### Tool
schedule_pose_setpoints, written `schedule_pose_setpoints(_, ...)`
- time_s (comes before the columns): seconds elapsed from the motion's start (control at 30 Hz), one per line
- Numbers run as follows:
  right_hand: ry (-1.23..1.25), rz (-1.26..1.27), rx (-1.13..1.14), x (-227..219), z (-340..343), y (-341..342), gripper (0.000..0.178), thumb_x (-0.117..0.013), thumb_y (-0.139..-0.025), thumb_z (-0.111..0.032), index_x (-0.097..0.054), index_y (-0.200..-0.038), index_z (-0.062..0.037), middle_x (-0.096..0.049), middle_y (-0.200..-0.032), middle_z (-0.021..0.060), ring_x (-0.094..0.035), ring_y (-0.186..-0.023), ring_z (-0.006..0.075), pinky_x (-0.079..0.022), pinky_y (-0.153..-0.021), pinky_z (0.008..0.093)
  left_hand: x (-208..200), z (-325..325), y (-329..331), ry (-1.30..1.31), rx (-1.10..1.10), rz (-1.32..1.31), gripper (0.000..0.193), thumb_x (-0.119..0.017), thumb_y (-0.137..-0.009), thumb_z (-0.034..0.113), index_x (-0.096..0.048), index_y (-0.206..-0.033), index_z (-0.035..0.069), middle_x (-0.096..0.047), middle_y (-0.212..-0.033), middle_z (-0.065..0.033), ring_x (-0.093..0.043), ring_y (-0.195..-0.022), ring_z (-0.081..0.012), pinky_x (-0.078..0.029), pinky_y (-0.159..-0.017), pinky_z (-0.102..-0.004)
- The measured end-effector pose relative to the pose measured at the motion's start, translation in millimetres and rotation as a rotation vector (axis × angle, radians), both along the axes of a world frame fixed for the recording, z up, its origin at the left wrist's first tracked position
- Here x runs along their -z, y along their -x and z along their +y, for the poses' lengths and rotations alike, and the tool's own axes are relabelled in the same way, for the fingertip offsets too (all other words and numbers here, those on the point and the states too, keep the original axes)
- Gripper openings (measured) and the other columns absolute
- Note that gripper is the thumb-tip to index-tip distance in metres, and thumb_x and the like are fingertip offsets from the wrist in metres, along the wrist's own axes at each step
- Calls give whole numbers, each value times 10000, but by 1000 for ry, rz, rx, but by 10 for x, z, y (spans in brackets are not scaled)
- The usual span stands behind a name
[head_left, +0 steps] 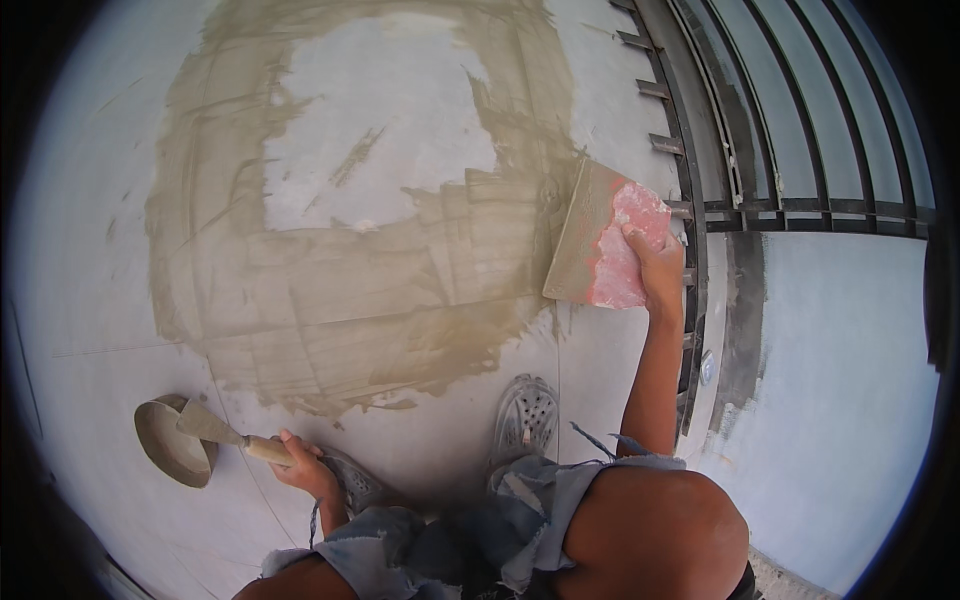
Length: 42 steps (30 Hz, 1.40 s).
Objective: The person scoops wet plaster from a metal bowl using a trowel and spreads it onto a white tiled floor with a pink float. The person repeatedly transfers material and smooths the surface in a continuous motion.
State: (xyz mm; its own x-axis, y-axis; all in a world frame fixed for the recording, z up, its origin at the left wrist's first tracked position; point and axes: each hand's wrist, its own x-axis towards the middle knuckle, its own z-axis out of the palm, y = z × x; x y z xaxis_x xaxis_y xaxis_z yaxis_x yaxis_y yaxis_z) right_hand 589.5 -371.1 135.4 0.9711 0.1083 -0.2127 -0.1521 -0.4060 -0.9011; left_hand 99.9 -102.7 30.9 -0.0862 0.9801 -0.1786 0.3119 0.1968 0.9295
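Observation:
My left hand (306, 468) is closed around the wooden handle of a trowel (212, 424). The trowel's blade reaches over the rim of a small round pan (160, 440) at the lower left, crusted with grey-brown paste. On the right, my right hand (656, 268) grips a flat pinkish-red board (625, 255) by its bare side. Wet paste coats the board's left part, and its left edge meets the smeared floor. A broad ring of grey-brown paste (370, 270) covers the pale floor tiles, around a lighter patch (375, 120) with a few streaks.
Dark metal bars (850, 130) stand at the upper right, with short metal stubs (655, 90) jutting toward the floor area. A pale blue surface (830, 400) lies to the right. My shoe with holes (527, 412) rests just below the paste, near my bent knees.

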Motion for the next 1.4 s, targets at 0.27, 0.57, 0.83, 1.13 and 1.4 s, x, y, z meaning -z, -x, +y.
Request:
schedule_pose_setpoints(0.27, -420, 232, 308, 422, -176, 951, 522, -660, -1007, -4, -481, -1494, 52, -626, -1422, 142, -649, -1282, 245, -546, -1077, 377, 32, -24, -27, 5, 12, 14, 280, -627, -1106, 229, -517, -937, 35, -474, -673, -25, -439, -534, -118, -372, -499, -284)
schedule_pose_setpoints(0.57, -480, 30, 458, 1004, 975, 320, 563, -620, -994, 28, -449, -1530, 26, -602, -1439, 155, -624, -1286, 248, -522, -1070, 376, 32, 27, 29, -12, -23, 43, 255, -639, -1096, 230, -546, -978, 25, -480, -682, -22, -427, -516, -111, -365, -488, -285)
schedule_pose_setpoints(0.83, -456, -112, 297, 572, 1090, -635, 497, -671, -956, -5, -560, -1438, 44, -661, -1368, 148, -658, -1208, 232, -536, -1015, 373, 14, -32, -53, -21, -16, 51, 260, -629, -1098, 243, -538, -978, 30, -485, -687, -20, -431, -519, -111, -361, -500, -287)
schedule_pose_setpoints(1.13, 193, -221, -94, -246, 701, -1095, 427, -686, -930, -169, -675, -1269, 91, -772, -1108, 201, -741, -1012, 268, -567, -920, 404, -52, -24, -70, -27, 27, 60, 304, -629, -1103, 245, -518, -904, 44, -469, -657, -19, -435, -514, -116, -359, -490, -293)
schedule_pose_setpoints(1.4, 932, -398, -442, -194, 1733, -1822, 330, -660, -942, -211, -736, -1191, -8, -768, -1188, 240, -731, -1125, 439, -568, -958, 511, -65, -53, -131, 1, 3, 24, 309, -636, -1100, 239, -508, -897, 45, -470, -673, -23, -427, -520, -114, -358, -487, -292)
